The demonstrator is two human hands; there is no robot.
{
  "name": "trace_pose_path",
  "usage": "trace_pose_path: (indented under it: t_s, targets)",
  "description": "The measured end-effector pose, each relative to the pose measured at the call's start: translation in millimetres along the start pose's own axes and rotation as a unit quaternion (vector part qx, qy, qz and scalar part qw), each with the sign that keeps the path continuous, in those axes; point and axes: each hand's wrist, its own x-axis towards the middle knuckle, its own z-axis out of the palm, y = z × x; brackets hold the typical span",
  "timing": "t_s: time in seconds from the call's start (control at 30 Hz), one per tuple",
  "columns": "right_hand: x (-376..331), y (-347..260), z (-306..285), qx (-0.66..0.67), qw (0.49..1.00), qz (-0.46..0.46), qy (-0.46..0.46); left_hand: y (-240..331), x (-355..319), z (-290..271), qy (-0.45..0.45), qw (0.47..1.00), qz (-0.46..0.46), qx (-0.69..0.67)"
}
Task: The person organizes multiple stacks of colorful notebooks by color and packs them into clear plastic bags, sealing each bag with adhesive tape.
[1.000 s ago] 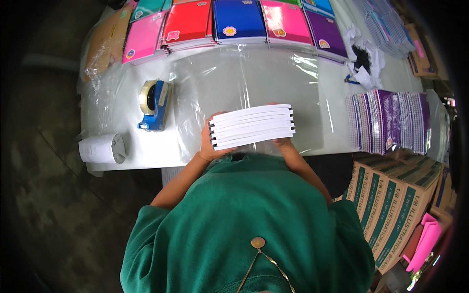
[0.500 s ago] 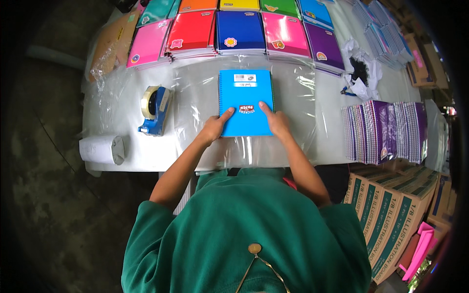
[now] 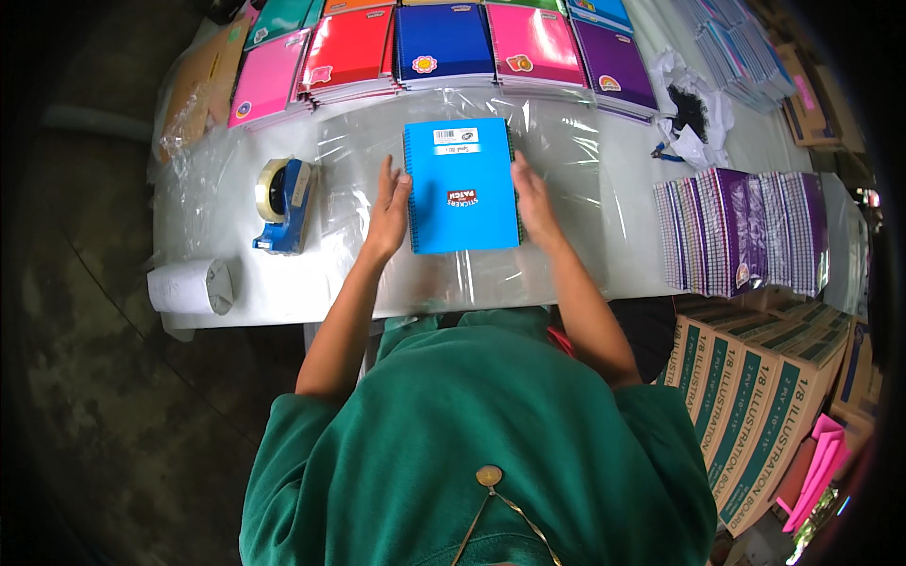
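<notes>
Notebook (image 3: 462, 189): we see a bright blue, spiral-bound stack lying flat, its back cover up, the wire binding along its left edge.
Cover: we make out a white barcode sticker near the far edge and a small red and white label at the middle.
Pose: squared to the table (image 3: 236, 292), long sides running away from us.
Place: we find it on the clear plastic sheet (image 3: 566, 160), about midway between the left and right edges of the table, nearer the near edge than the far one.
Contact: our left hand (image 3: 389, 209) and right hand (image 3: 533, 200) lie flat against its two long sides.
</notes>
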Motion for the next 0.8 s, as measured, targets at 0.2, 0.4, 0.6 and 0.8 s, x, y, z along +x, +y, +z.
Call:
trace_pose_path:
  t_s: [0.2,0.4,0.6,0.8]
  targets:
    - [-2,45,4,0.024,0.999,0.021,0.032,-23,-2,13,0.048,0.997,0.061,-0.006]
    - [-29,73,-53,-0.489,0.828,0.055,0.268,-73,-4,-18,0.285,0.877,-0.024,0.385]
    - [-22,53,-54,-0.271,0.925,-0.085,0.253,-60,5,-19,0.252,0.914,0.077,0.309]
    - [-3,19,-85,0.093,0.96,0.181,0.191,-32,31,-52,0.001,0.971,-0.204,-0.128]
